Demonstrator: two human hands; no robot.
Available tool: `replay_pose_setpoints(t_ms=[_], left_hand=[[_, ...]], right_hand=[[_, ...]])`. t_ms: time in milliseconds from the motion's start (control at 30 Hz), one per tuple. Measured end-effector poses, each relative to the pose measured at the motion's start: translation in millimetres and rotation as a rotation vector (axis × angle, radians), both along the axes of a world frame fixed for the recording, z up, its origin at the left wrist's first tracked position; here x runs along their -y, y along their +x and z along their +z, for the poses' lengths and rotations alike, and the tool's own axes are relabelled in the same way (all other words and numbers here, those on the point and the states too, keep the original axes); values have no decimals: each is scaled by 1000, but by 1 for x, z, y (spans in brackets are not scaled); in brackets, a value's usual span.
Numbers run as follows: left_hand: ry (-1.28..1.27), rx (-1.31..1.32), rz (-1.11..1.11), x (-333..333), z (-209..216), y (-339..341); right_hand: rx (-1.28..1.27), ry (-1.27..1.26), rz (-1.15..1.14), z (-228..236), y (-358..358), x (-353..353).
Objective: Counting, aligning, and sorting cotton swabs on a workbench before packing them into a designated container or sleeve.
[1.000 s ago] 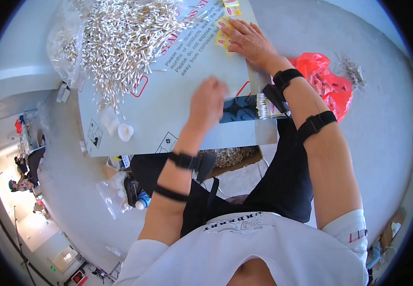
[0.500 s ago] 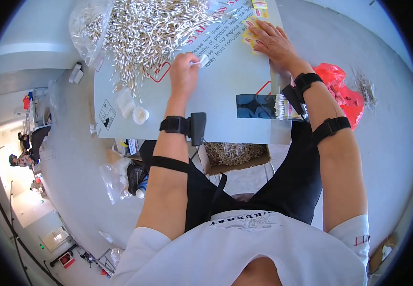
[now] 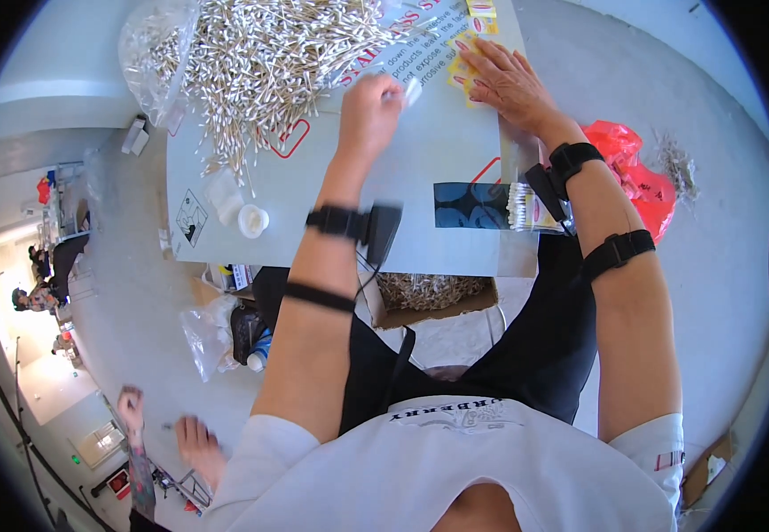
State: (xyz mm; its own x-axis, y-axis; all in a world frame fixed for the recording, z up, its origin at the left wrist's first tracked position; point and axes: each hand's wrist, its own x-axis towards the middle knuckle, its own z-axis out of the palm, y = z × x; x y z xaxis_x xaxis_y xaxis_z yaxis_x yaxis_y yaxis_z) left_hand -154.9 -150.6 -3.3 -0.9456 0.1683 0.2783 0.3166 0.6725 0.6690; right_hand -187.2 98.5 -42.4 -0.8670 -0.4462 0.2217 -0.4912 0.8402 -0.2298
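Small clear packet [image 3: 412,90]: it is sitting at the fingertips of the left hand [image 3: 368,105], far on the counter [image 3: 420,177], just right of the swab heap; what it contains is too small to make out.
Left hand: its fingers are curling in and pinching the packet; the palm is facing down, so the grip itself is partly hiding.
Right hand [image 3: 502,78]: it is lying flat and spread open, pressing on yellow packets [image 3: 461,71], gripping nothing; the hand is covering most of them.
Cotton swabs [image 3: 260,62]: a big loose heap is spreading over the far left of the counter, part of it spilling from a clear plastic bag [image 3: 149,53] and running past the picture's top edge.
Packed swab bundle [image 3: 519,206]: it is lying near the right wrist, beside a dark printed card [image 3: 469,204].
White cup [image 3: 252,220]: it is standing at the near left of the counter.
Cardboard box [image 3: 429,297]: it is sitting under the near edge, half hidden.
Red bag [image 3: 637,168]: it is lying on the floor to the right, partly behind the forearm.
Another person's hands [image 3: 163,426]: they are showing at the lower left, blurred.
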Motion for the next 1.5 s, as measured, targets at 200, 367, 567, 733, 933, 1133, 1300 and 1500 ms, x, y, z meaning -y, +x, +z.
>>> replay_pose_setpoints(t_ms=[200,367,567,733,933,1133,1300,1500], left_hand=[[-238,-57,-211,-20,-19,42],[-215,225,-455,4,7,177],[-26,361,-93,61,28,124],[-286,114,329,114,11,59],[-413,288,11,71,-6,171],[-213,288,51,84,22,167],[-105,171,352,91,-12,114],[-115,161,436,99,-14,136]], right_hand=[[60,-3,-31,1,3,-9],[62,-4,-14,-3,1,-7],[119,-13,-2,-4,-6,-17],[74,-42,44,-10,-15,-14],[176,-9,17,-8,-15,-16],[113,-194,226,-19,-38,-38],[-290,-81,248,-1,-34,-44],[324,-436,612,51,134,87]])
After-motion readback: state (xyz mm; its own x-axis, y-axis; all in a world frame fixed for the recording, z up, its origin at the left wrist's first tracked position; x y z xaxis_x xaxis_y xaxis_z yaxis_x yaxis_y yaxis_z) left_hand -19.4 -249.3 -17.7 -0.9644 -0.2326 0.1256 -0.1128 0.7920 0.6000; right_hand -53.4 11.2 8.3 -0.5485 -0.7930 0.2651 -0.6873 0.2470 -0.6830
